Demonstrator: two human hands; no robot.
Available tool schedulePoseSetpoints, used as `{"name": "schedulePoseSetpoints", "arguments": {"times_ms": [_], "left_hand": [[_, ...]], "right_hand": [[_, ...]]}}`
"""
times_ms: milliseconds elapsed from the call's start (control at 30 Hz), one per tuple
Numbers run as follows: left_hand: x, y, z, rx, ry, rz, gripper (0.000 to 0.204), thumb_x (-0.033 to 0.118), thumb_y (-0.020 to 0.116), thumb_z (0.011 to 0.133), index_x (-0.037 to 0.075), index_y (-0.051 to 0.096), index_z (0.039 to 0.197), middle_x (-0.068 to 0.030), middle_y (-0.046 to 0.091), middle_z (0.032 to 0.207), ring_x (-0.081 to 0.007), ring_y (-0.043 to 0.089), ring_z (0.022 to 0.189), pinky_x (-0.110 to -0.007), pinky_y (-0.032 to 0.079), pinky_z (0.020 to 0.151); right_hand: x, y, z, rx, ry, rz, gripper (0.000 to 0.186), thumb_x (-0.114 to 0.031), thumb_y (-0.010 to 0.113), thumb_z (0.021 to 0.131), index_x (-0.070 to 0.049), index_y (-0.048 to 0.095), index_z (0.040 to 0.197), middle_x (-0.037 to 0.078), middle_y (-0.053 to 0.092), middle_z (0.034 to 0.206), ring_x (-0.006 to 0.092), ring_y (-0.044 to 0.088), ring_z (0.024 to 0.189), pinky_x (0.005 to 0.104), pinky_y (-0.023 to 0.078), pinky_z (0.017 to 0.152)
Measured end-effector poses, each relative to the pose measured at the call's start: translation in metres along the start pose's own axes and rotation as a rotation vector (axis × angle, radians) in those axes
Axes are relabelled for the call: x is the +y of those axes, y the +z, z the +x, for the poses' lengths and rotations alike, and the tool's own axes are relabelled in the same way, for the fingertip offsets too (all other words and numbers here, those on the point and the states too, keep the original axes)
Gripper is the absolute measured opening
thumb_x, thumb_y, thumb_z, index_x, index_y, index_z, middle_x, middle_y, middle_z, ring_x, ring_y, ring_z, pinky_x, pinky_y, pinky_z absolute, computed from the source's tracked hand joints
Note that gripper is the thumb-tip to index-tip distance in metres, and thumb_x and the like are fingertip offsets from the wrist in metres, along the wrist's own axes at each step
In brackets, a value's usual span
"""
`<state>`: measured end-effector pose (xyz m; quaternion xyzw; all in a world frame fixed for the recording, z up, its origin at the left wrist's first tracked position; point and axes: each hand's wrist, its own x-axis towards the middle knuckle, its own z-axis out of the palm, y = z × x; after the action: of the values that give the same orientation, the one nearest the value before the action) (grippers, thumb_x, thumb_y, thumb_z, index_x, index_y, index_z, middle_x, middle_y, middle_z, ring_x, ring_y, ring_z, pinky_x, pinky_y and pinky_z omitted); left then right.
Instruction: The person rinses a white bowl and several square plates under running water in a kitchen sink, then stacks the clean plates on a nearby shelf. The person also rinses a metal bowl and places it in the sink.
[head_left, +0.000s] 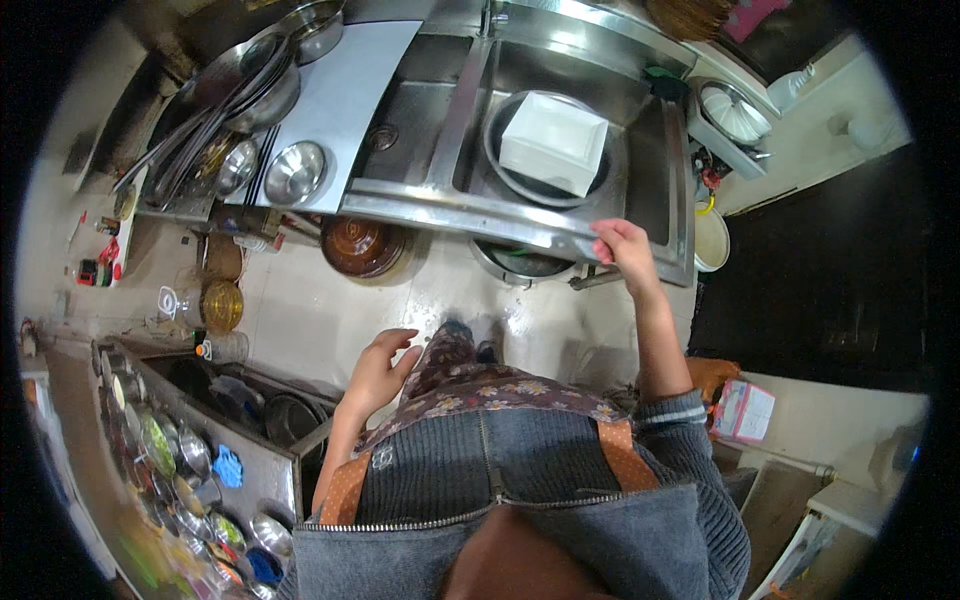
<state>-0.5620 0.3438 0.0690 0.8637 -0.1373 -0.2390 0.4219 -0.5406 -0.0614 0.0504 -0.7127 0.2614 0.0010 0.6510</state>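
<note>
My right hand [622, 248] is at the front rim of a steel double sink [470, 213], its fingers curled and closed on the edge. Lower and to the left, my left hand [385, 370] hangs in the air in front of my apron [520, 397]. Its fingers are apart and nothing is in them. Inside the sink's right basin sits a round metal basin [497, 172], and white square dishes [555, 140] lie stacked and tilted in it. The left basin [425, 100] shows its drain.
Left of the sink, a pale board [350, 90] bears metal bowls [295, 173] and chopsticks. A brown lidded jar [362, 245] and a metal pot [520, 262] stand beneath the sink. Behind on the left, a counter holds several filled bowls [195, 450] and a blue cloth [228, 466].
</note>
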Motion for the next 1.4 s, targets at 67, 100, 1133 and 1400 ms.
{"name": "schedulePoseSetpoints", "arguments": {"times_ms": [67, 100, 1133, 1400], "left_hand": [[-0.007, -0.005, 0.039, 0.009, -0.021, -0.004, 0.033, 0.023, 0.058, 0.087, 0.0, 0.058, 0.111, -0.0189, 0.058, 0.109, -0.0304, 0.06, 0.095, -0.036, 0.048, 0.074], [-0.002, -0.012, 0.058, 0.008, -0.042, 0.017, 0.032, 0.023, 0.057, 0.087, -0.001, 0.058, 0.11, -0.0191, 0.059, 0.107, -0.0303, 0.06, 0.094, -0.035, 0.048, 0.075], [0.154, -0.067, 0.64, -0.101, 0.314, 0.526, 0.037, 0.027, 0.055, 0.087, 0.001, 0.053, 0.113, -0.02, 0.056, 0.108, -0.0362, 0.055, 0.098, -0.043, 0.044, 0.086], [0.156, -0.057, 0.817, 0.34, 0.575, 0.458, 0.049, 0.034, 0.064, 0.08, 0.0, 0.052, 0.113, -0.0225, 0.056, 0.107, -0.0367, 0.052, 0.104, -0.041, 0.042, 0.09]], "right_hand": [[-0.011, 0.008, 0.052, -0.03, 0.047, 0.003, 0.018, -0.013, 0.053, 0.087, 0.0, 0.063, 0.095, 0.001, 0.059, 0.066, 0.0058, 0.051, 0.056, 0.0192, 0.04, 0.05], [-0.011, 0.01, 0.077, -0.044, 0.042, -0.003, 0.018, -0.014, 0.054, 0.087, 0.0, 0.062, 0.094, 0.002, 0.06, 0.066, 0.0071, 0.052, 0.055, 0.0201, 0.041, 0.05], [0.163, -0.084, 0.412, 0.421, 0.303, -0.291, 0.053, -0.015, 0.085, 0.048, -0.001, 0.05, 0.086, 0.01, 0.058, 0.079, 0.0195, 0.056, 0.066, 0.0336, 0.047, 0.055], [0.149, -0.085, 0.415, 0.367, 0.445, -0.114, 0.05, -0.012, 0.083, 0.049, 0.0, 0.052, 0.086, 0.009, 0.059, 0.082, 0.0197, 0.056, 0.071, 0.0331, 0.048, 0.061]]}}
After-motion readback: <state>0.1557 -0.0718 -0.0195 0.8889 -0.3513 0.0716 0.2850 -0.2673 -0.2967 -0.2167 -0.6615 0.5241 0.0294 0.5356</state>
